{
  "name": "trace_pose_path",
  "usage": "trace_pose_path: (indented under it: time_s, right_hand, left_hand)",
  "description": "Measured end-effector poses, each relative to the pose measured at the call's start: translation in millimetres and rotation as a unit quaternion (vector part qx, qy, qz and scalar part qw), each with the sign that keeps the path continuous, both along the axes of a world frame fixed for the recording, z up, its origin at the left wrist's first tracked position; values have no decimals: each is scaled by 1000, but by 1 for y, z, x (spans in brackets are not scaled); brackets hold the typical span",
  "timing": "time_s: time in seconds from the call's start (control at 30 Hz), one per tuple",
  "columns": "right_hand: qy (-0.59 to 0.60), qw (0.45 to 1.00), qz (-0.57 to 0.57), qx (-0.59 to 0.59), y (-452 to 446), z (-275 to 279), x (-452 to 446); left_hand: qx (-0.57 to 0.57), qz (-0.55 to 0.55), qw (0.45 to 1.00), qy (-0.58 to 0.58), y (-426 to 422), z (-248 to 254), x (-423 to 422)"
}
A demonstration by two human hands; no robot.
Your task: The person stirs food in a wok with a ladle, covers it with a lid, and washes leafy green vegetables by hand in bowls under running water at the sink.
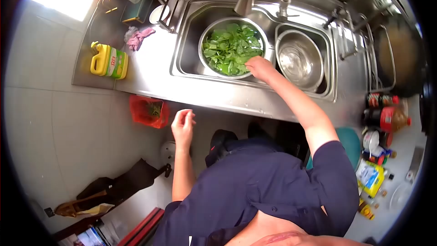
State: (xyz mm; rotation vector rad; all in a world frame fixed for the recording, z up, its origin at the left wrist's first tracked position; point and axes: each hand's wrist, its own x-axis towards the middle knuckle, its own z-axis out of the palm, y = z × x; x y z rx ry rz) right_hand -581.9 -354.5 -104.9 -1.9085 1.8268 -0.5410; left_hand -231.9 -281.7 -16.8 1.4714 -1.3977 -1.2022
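Observation:
A round metal bowl full of leafy greens sits in the larger sink basin. My right hand reaches over the bowl's near right rim, its fingers pinched together on the greens at the edge. Those fingertips are partly hidden among the leaves. Away from the counter's front edge, my left hand hangs in the air with loosely bent fingers, and nothing shows in it. A red plastic basket with some green scraps is to the left of this hand, below the counter edge.
An empty metal basin rests in the smaller sink at right. A yellow jug and a pink cloth lie on the left counter. The faucet rises behind the bowl. Several bottles stand at far right.

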Motion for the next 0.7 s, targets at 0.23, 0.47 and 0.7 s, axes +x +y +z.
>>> trace_pose_path:
  time_s: [0.23, 0.47, 0.7]
  right_hand:
    - [200, 943, 10, 264, -83, -69, 36]
    - [144, 982, -66, 99, -110, -119, -15]
    - [95, 967, 25, 236, -107, -111, 22]
  left_hand:
    - [41, -86, 995, 0, -57, -2, -55]
    - [-93, -317, 916, -227, -230, -69, -138]
    - [-118, -409, 805, -413, -283, -196, -199]
